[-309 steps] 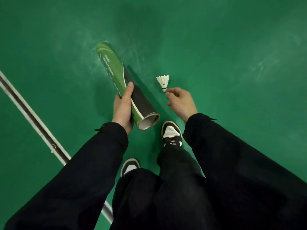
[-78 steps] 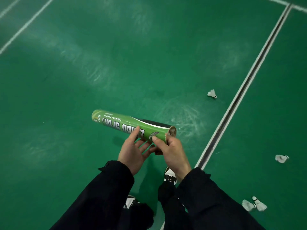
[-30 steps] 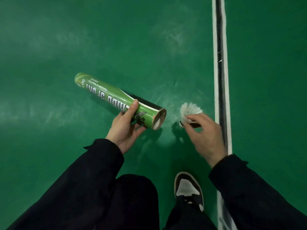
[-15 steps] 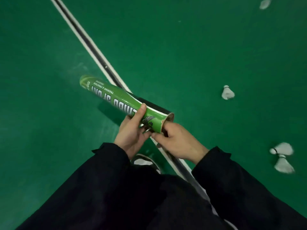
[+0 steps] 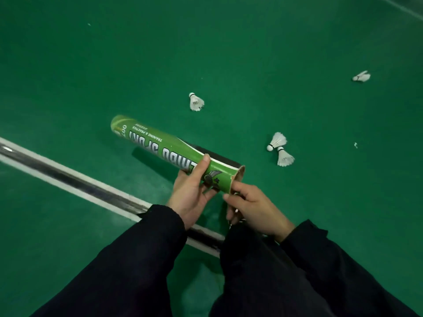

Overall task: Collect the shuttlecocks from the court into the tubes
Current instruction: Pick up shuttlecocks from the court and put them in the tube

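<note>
Left hand: your left hand (image 5: 191,193) grips the green cardboard shuttlecock tube (image 5: 174,154).
Right hand: your right hand (image 5: 256,209), fingers curled, touches the tube's open end.
Shuttlecocks: four white feather shuttlecocks (image 5: 280,148) lie beyond the tube.

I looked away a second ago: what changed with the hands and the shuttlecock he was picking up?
The right hand lifted that shuttlecock off the floor to the tube's open end; it is no longer visible. The left hand still grips the tube.
</note>
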`<action>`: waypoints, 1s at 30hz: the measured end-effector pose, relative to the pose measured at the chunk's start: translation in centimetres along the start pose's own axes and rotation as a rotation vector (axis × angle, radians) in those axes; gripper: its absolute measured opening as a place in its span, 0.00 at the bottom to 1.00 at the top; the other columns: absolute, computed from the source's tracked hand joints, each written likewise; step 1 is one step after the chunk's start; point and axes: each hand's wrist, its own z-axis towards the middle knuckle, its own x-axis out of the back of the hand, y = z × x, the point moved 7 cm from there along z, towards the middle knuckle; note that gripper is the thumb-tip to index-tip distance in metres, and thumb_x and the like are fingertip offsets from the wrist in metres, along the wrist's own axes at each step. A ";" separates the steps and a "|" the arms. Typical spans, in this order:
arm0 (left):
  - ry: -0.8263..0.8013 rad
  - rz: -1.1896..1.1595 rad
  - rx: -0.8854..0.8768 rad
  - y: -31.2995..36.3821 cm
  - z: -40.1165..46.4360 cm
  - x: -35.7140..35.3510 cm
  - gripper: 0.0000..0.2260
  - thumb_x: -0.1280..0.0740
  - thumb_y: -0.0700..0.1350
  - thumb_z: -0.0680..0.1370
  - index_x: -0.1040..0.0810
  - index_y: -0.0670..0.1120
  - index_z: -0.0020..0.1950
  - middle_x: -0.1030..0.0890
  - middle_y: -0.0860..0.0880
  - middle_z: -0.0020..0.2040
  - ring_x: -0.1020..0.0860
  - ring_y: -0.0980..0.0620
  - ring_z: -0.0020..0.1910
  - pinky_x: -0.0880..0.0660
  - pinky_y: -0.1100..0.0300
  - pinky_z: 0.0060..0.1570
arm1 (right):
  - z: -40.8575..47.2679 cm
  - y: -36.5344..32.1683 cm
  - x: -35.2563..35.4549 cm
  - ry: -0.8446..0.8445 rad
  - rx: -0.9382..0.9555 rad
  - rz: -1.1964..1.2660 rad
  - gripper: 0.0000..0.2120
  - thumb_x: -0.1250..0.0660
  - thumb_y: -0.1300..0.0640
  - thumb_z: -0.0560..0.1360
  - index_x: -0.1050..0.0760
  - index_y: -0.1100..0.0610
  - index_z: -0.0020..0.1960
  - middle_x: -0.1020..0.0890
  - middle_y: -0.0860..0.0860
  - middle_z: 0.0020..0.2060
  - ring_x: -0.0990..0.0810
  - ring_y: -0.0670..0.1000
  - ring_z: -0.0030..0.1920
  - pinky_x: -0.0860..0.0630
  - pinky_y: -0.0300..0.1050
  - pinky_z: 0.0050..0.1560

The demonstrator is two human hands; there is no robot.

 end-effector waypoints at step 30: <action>0.075 0.313 0.183 -1.6 19.8 -12.1 0.33 0.25 0.52 0.73 0.28 0.45 0.76 0.14 0.44 0.62 0.15 0.45 0.61 0.15 0.57 0.43 | 11.1 25.0 22.9 1.146 -0.579 0.531 0.08 0.31 0.57 0.79 0.18 0.58 0.56 0.14 0.58 0.49 0.21 0.52 0.45 0.21 0.50 0.51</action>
